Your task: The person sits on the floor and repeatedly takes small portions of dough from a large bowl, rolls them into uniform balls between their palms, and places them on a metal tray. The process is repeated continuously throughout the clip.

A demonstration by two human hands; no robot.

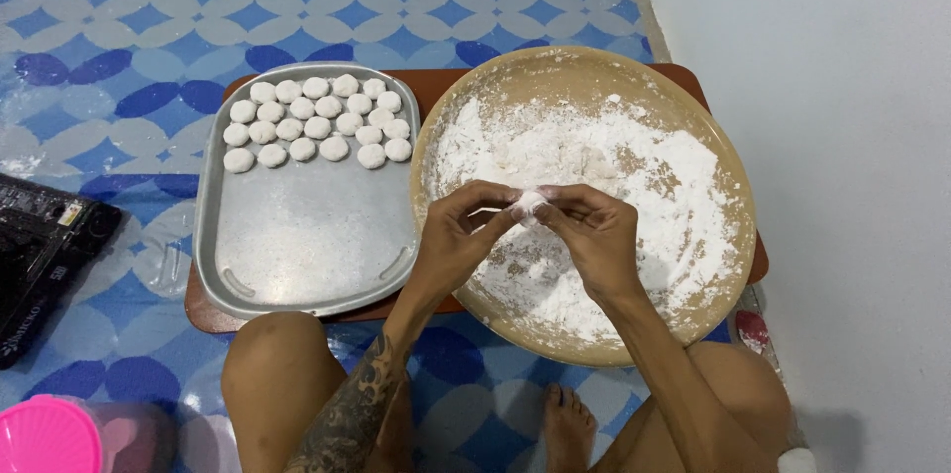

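My left hand (458,235) and my right hand (594,233) meet over the big tan bowl (728,176), fingertips of both pinching a small white dough piece (529,203) between them. It hangs above the loose white flour (644,166) heaped in that bowl. To the left, touching the bowl's rim, lies a grey metal tray (297,225) with rows of round white dough balls (317,118) along its far edge. Both rest on a low brown board (203,310) on the blue patterned floor mat (119,27). A black device (40,255) lies at the mat's left edge, a pink lid (45,433) at its near left corner
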